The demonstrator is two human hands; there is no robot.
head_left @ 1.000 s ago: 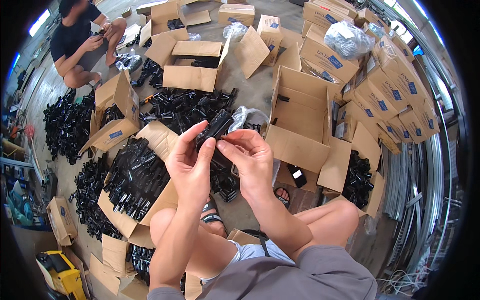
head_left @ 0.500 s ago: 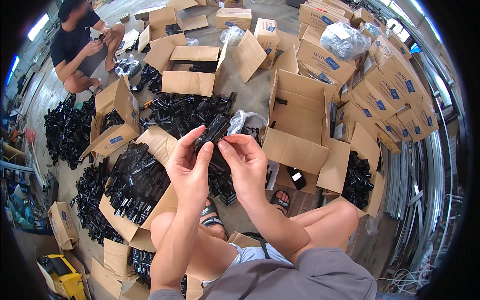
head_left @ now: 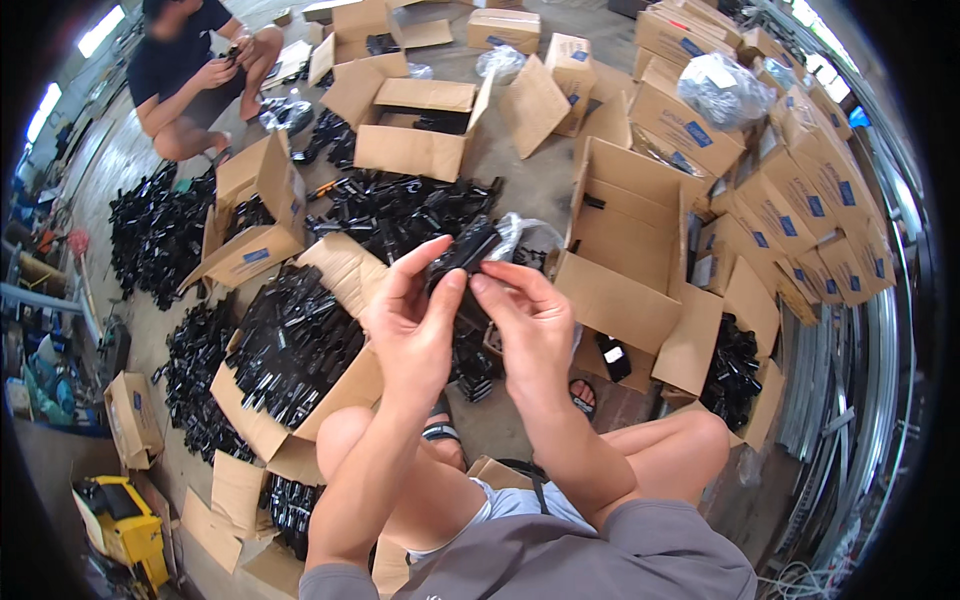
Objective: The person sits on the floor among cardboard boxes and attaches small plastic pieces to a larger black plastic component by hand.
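Observation:
A glossy black plastic part (head_left: 466,246), short and block-like, is held up between my two hands over the floor. My left hand (head_left: 415,320) pinches its left side with thumb and fingers. The thumb and fingertips of my right hand (head_left: 527,318) close on its lower right end. My fingers hide some of its outline. Beyond and below it lies a loose heap of similar black parts (head_left: 400,212). To the left of my left hand, an open carton (head_left: 248,410) is filled with more black parts (head_left: 295,345).
A large open carton (head_left: 625,290) stands to the right, with a phone-like black object (head_left: 612,360) beside it. Stacked closed cartons (head_left: 800,200) and long metal profiles (head_left: 850,400) line the right. Another person (head_left: 190,75) squats at far left. A yellow case (head_left: 130,530) sits at lower left.
The whole view has shifted slightly, so surroundings sit further right. Both hands still grip the black part, which appears turned a little between my fingers.

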